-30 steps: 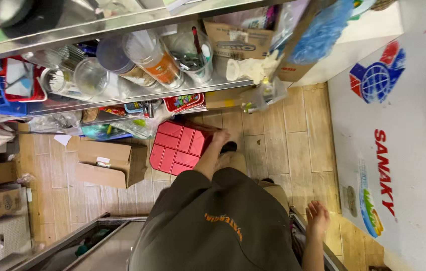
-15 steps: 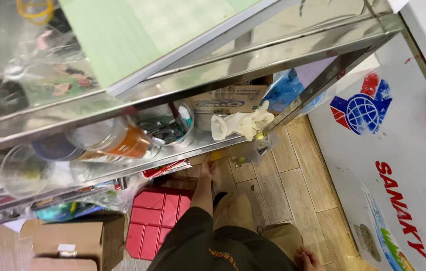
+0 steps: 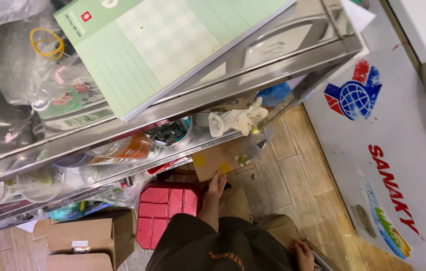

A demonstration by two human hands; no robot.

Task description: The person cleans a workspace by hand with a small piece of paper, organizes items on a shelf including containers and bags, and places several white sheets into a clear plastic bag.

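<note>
A: Shifted off the red crate (image 3: 168, 211), left hand (image 3: 216, 186) touches the cardboard sheet (image 3: 213, 161) at frame centre, fingers extended, gripping nothing.
B: Reaching step, apparently; grasping requires curling them. Right hand (image 3: 303, 252), lower right: grip indiscernible.

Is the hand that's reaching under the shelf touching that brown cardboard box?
Touching. In the head view the left hand has its fingertips up against the lower edge of the cardboard box, with no gap showing between them.
</note>
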